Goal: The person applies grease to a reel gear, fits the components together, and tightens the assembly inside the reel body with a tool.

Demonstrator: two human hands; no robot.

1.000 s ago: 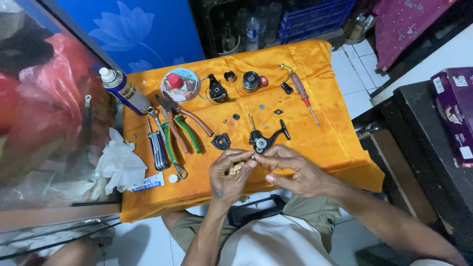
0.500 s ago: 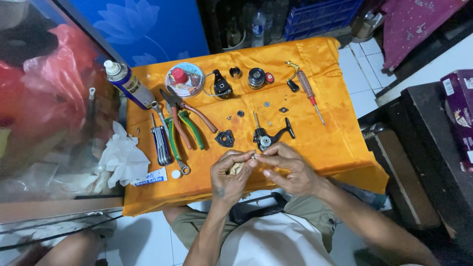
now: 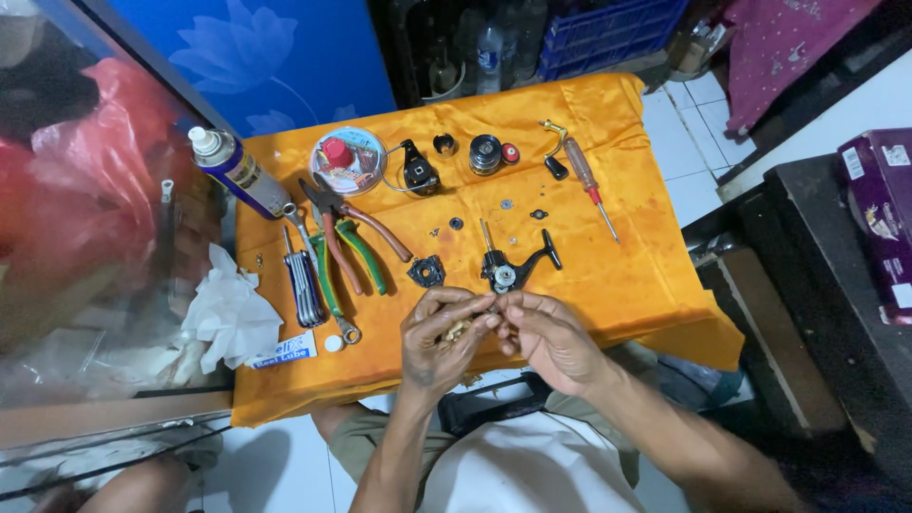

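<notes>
My left hand [image 3: 439,342] cups a small brass-coloured part [image 3: 460,330] just above the front edge of an orange cloth [image 3: 627,266]. My right hand [image 3: 543,334] meets it from the right, fingertips pinching at the same part. Directly beyond the hands lies a black reel body with a handle arm [image 3: 513,266] and a small black round piece [image 3: 427,273]. Further back sit a black reel frame piece [image 3: 416,169], a dark spool [image 3: 485,154], a red cap [image 3: 511,152] and several tiny washers and screws.
Pliers with green and brown grips [image 3: 353,245], a folding key set [image 3: 304,285], a wrench [image 3: 334,294], a spray can [image 3: 237,173], a clear round dish with a red knob [image 3: 347,160], a red-tipped screwdriver [image 3: 589,185], a small tube [image 3: 283,350], crumpled white tissue [image 3: 228,313]. Dark furniture stands right.
Both hands stay together over the small part, with only slight finger movement. The view has shifted a little; nothing on the cloth moved.
</notes>
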